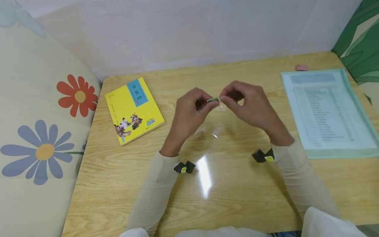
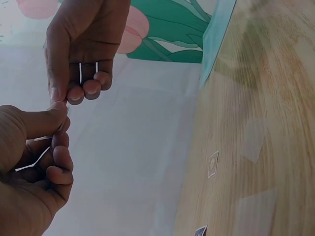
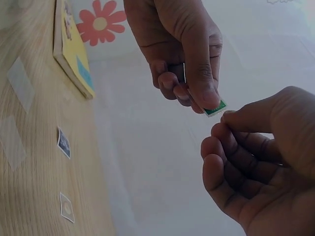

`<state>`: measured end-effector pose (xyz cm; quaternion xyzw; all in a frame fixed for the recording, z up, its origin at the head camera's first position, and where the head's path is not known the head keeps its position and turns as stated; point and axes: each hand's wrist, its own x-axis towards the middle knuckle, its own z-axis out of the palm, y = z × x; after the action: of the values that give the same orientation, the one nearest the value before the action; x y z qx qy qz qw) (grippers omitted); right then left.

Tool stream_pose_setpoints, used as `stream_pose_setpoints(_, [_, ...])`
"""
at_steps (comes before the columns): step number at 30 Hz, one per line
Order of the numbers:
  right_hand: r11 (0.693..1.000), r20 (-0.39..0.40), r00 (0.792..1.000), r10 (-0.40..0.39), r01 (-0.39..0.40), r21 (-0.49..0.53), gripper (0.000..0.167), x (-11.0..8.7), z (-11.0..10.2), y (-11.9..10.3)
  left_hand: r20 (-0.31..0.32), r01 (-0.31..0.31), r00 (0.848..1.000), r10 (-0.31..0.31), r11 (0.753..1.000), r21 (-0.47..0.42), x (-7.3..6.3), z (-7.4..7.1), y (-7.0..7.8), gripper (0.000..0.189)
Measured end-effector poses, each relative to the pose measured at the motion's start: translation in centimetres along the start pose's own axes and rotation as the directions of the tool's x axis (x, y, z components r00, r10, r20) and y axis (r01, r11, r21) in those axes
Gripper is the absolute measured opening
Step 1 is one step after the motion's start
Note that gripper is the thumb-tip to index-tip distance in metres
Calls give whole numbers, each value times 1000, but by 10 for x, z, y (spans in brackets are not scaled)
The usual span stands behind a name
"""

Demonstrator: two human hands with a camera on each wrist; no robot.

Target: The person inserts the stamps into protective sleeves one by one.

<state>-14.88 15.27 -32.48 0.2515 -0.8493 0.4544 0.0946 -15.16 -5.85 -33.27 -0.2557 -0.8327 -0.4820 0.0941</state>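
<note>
Above the middle of the table, my left hand (image 1: 189, 110) pinches a small green stamp (image 1: 213, 99) with a white perforated edge between thumb and forefinger. In the right wrist view the left thumb covers much of the stamp (image 3: 216, 107). My right hand (image 1: 248, 103) meets it from the other side, thumb and forefinger pinched at the stamp's free corner. Its other fingers are curled. On the table below the hands lies a pale stamp (image 1: 221, 106); the right wrist view shows a dark stamp (image 3: 63, 143) beside the pale stamp (image 3: 67, 208).
Clear plastic sleeves (image 1: 217, 132) lie on the table nearer the body. To the left is a yellow book (image 1: 133, 112). A pale green folder (image 1: 328, 112) with a printed sheet lies at the right, a small pink block (image 1: 302, 67) behind it. A white curtain (image 1: 189, 33) backs the table.
</note>
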Motion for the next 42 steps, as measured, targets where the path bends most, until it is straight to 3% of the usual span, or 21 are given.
stream_pose_setpoints(17, [995, -32, 995, -93, 92, -30, 8, 1, 2, 2, 1, 9, 1000, -9, 999, -44, 0, 6, -6, 17])
stream_pose_setpoints(29, [994, -25, 995, -100, 99, -54, 6, 1, 2, 2, 28, -9, 1000, 12, 996, -89, -2, 9, -7, 18])
stream_pose_setpoints(33, [994, -7, 995, -96, 96, -46, 9, 1, 3, 2, 58, 16, 998, -11, 995, -95, -3, 8, -7, 18])
stream_pose_setpoints(39, [999, -71, 997, -28, 26, -25, 13, 1, -9, 15, 137, 89, 987, -84, 996, -30, -1, 5, -8, 15])
stream_pose_setpoints(42, [993, -86, 993, 83, -90, -81, 19, 0, -20, 30, 206, 157, 965, -165, 986, 52, 0, 4, -9, 14])
